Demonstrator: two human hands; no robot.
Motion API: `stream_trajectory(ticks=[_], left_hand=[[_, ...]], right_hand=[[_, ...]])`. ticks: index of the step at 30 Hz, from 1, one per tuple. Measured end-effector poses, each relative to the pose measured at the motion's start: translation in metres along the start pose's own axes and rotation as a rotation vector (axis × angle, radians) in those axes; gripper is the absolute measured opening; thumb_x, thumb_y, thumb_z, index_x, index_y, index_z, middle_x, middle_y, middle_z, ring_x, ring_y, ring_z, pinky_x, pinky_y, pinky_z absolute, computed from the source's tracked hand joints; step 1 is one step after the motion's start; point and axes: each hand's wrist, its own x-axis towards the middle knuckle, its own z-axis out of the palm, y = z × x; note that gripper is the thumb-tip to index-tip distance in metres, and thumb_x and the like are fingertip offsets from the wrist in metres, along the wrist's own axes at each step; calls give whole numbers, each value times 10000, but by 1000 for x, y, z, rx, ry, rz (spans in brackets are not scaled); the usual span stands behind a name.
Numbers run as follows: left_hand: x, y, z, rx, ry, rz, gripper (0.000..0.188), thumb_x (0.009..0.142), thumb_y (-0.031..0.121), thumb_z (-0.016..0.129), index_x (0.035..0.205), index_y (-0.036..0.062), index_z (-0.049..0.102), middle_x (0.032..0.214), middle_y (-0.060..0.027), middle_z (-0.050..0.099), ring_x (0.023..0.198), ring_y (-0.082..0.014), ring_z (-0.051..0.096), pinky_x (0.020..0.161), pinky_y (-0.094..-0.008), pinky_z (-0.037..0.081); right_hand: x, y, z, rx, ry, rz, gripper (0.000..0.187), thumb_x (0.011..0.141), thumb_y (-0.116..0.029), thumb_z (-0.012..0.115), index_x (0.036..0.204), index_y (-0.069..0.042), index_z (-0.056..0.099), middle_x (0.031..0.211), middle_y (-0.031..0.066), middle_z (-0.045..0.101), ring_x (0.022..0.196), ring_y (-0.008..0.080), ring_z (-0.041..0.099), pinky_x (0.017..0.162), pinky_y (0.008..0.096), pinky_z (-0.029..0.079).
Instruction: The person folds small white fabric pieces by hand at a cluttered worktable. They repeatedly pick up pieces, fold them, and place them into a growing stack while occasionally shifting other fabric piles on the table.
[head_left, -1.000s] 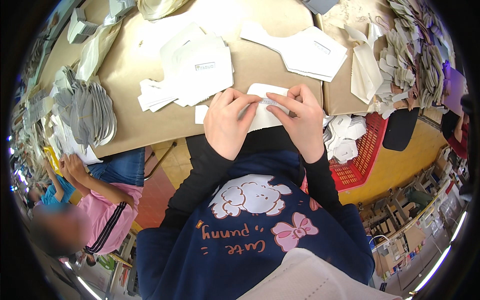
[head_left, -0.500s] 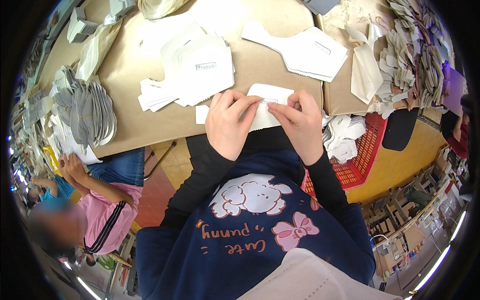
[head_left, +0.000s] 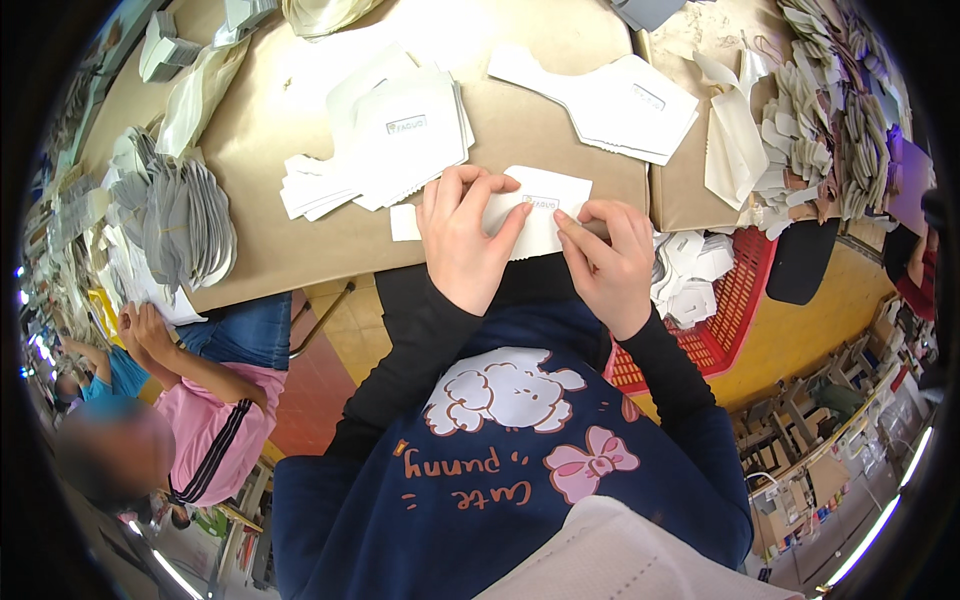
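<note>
Long black sleeves [head_left: 655, 365] come up to the wrists, just below the bare left hand [head_left: 465, 240] and right hand [head_left: 615, 265]; the top [head_left: 400, 540] is dark blue; below the hands it has a fluffy white animal [head_left: 505, 390], orange-brown letters [head_left: 465, 480] and a pink bow [head_left: 592, 465]; farthest from the hands is a pale cloth [head_left: 620, 560] with a dashed line.
</note>
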Motion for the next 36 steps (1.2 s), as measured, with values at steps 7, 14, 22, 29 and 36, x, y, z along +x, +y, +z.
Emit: stream_trajectory(ticks=[7,14,22,29,36], left_hand=[[0,-4,-3,-17,-11,54,274,803,155,786,1069,111,737,1047,-38,579,951,-243,515,850,-376,395],[-4,-7,-6,86,-30,189,324,795,102,782,1118,94,758,1092,-64,589,983,-268,512,859,-389,437],[-4,-1,-2,211,-31,192,499,826,98,758,1313,99,647,1189,-127,541,1125,-328,481,937,-428,434],[-12,-6,-8,-115,-8,145,353,875,81,730,1204,27,613,1140,-139,623,1039,-303,586,887,-381,489],[-26,1,-41,-627,-265,-217,228,906,102,725,1104,-10,741,884,-148,762,767,-87,686,676,-249,523]], right_hand=[[3,8,0,74,27,28,276,783,-72,767,1051,-136,767,921,13,614,882,221,591,787,368,431],[-1,-2,11,-288,-84,14,490,807,-200,769,1289,-200,683,952,9,559,927,212,543,838,396,423],[6,-4,3,-124,-100,9,505,832,-154,748,1325,-113,645,997,59,545,944,241,531,841,397,428],[3,2,-3,399,96,333,614,868,-37,726,1441,-16,509,1217,164,611,1089,252,608,931,357,491],[-1,-19,-10,1212,-185,700,258,926,-23,698,1168,67,697,991,90,743,836,79,662,735,210,514]])
